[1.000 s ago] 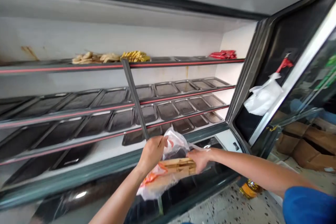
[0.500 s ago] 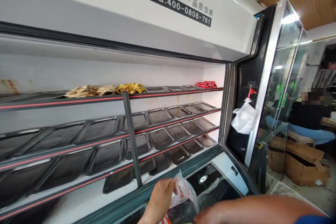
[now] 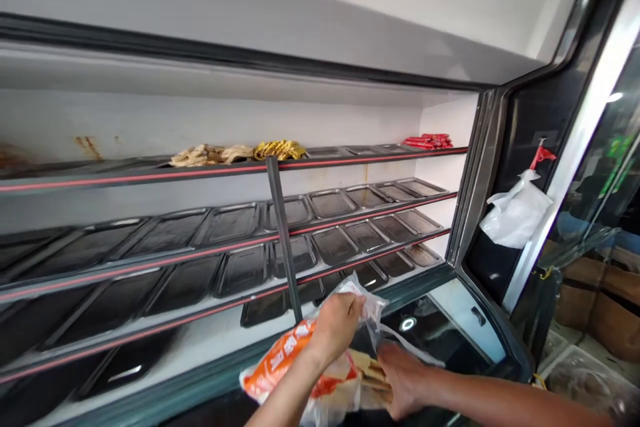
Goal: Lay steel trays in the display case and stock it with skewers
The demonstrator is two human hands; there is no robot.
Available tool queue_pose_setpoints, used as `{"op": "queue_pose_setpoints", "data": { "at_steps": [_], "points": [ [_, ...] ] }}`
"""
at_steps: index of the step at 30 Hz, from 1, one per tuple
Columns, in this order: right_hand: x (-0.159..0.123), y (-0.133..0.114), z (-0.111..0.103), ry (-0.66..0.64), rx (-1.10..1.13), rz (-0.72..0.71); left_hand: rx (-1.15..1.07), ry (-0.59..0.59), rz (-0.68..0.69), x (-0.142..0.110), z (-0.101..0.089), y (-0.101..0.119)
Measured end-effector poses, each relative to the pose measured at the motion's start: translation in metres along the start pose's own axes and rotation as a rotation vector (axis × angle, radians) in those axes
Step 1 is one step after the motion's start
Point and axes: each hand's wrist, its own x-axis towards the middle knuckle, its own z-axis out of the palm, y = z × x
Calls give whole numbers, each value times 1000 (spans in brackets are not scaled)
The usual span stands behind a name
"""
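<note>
My left hand is closed on the gathered top edge of a clear plastic bag with orange panels and white lettering. Light tan flat strips show at the bag's open side; their exact kind I cannot make out. My right hand is at the mouth of the bag, its fingers curled against the ends of these strips. Part of its fingers is hidden by the strips and the plastic. Both hands are low in the view, over the front of a display cabinet.
Several dark metal trays line the cabinet's sloping shelves. On the top shelf lie tan folded pieces, yellow packets and red packets. A white plastic bag hangs at right. Below are a glass lid and cardboard boxes.
The view has swung left and down. More of the orange-printed bag and the tan strips now show. My right hand has come into clear view at the bag's mouth.
</note>
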Motion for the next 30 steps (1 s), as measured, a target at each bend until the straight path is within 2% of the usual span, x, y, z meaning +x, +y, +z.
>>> {"op": "queue_pose_setpoints", "data": {
  "at_steps": [2,4,7,11,13,15,18,21,24,26,28,30],
  "points": [
    [3,-6,-13,-25,4,31,25,30,9,8,-10,-1],
    [9,-10,-28,-114,78,64,-2,30,15,16,-19,-4],
    [26,-11,-43,-246,213,40,-60,37,31,23,-26,-9],
    [49,-6,-42,-210,184,79,-111,88,50,24,-23,-14],
    [56,-3,-40,-283,208,138,-121,116,47,23,-19,-17],
    [61,-1,-40,-414,272,184,-119,119,61,24,-17,-21],
    [65,2,-39,-505,323,184,-54,65,80,26,-16,-25],
    [64,8,-32,-642,435,241,42,-24,83,26,-10,-23],
    [55,16,-14,-933,834,331,99,-96,103,24,2,-19],
    [45,20,3,-1080,1065,376,132,-117,110,24,10,-16],
    [35,21,23,-1143,1173,440,170,-142,126,27,18,-12],
    [28,20,41,-1138,1244,512,200,-156,145,35,25,-9]
  ]
}}
